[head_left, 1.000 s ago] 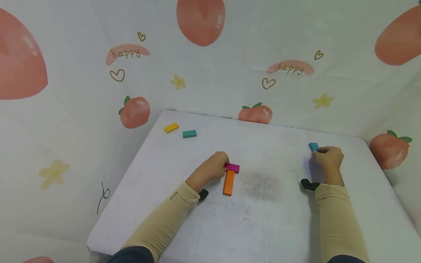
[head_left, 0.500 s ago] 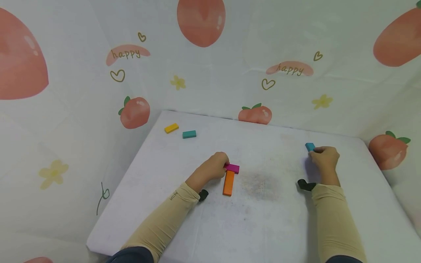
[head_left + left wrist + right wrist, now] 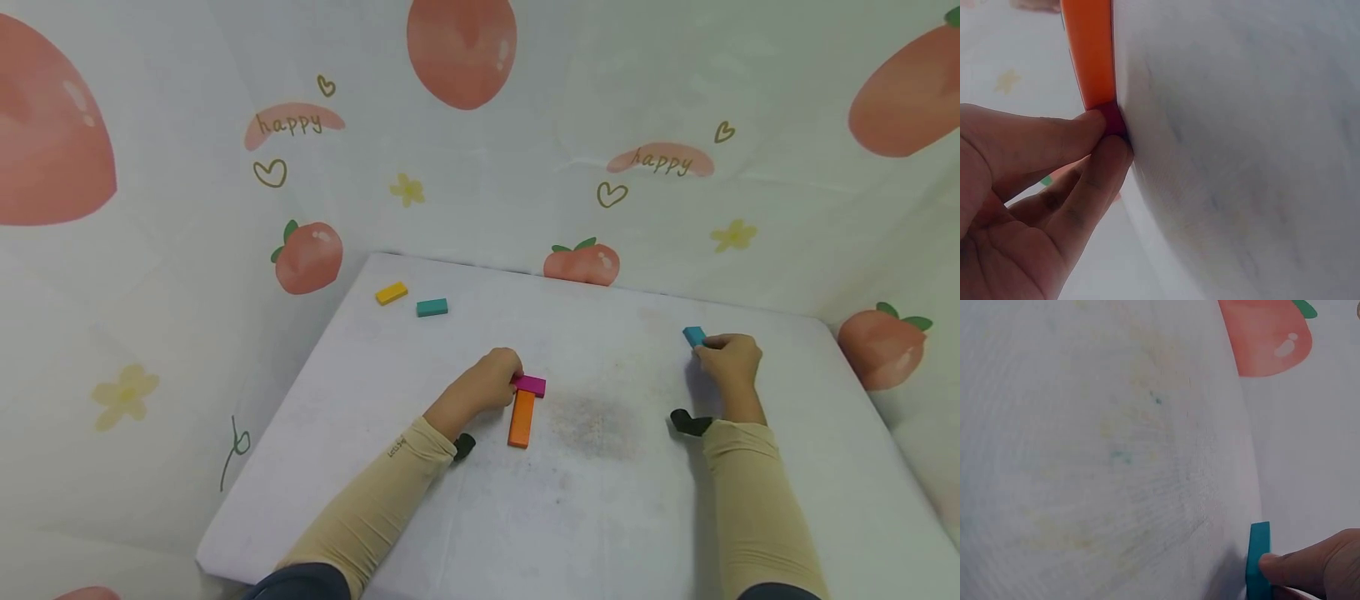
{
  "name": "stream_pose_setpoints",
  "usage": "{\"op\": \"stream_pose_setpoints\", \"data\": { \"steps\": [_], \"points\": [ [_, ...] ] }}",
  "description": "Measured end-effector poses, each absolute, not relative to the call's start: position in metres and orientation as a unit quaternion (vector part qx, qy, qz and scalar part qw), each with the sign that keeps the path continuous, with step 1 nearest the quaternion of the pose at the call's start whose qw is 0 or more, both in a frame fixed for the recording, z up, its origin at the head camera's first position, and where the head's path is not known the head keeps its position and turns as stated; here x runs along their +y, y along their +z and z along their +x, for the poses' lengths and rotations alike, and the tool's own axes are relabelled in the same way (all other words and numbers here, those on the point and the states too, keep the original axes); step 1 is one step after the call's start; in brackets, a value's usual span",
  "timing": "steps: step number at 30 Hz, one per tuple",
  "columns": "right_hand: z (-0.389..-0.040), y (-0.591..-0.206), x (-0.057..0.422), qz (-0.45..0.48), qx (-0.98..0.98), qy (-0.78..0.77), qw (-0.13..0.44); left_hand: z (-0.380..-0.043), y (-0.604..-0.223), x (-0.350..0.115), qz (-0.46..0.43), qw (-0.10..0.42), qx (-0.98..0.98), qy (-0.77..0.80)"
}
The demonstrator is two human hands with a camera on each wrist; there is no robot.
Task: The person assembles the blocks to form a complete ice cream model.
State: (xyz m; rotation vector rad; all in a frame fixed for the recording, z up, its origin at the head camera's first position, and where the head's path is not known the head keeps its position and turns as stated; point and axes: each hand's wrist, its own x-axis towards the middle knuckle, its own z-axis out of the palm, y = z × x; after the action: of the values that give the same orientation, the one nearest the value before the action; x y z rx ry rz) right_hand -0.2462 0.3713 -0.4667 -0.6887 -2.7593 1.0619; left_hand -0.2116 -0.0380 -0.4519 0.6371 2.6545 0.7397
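Note:
My left hand (image 3: 482, 385) pinches the left end of a magenta block (image 3: 532, 386) between thumb and fingers. The magenta block lies crosswise at the far end of an orange block (image 3: 521, 419), and the two touch in a T shape on the table. In the left wrist view the thumb and fingertips close on the magenta block's end (image 3: 1114, 121), beside the orange block (image 3: 1090, 50). Over at the right, my right hand (image 3: 731, 365) pinches a blue block (image 3: 694, 336) by its near end, held tilted; its shadow falls on the table. The right wrist view shows the thumb against the blue block (image 3: 1259, 553).
A yellow block (image 3: 392, 292) and a teal block (image 3: 432, 307) lie at the table's far left corner. The white table (image 3: 600, 517) has a grey smudge near its middle. A printed cloth backdrop (image 3: 495, 175) rises behind its far edge.
My right hand has moved a little to the left with the blue block in its pinch. The left hand and the magenta and orange blocks have stayed in place.

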Motion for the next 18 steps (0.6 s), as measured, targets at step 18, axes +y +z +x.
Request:
{"op": "stream_pose_setpoints", "data": {
  "steps": [18],
  "points": [
    [-0.2511,-0.4719,0.3609,-0.215,-0.908,0.359,0.036,-0.2124,-0.4540,-0.0389,0.225,0.153,0.928,0.256]
  ]
}}
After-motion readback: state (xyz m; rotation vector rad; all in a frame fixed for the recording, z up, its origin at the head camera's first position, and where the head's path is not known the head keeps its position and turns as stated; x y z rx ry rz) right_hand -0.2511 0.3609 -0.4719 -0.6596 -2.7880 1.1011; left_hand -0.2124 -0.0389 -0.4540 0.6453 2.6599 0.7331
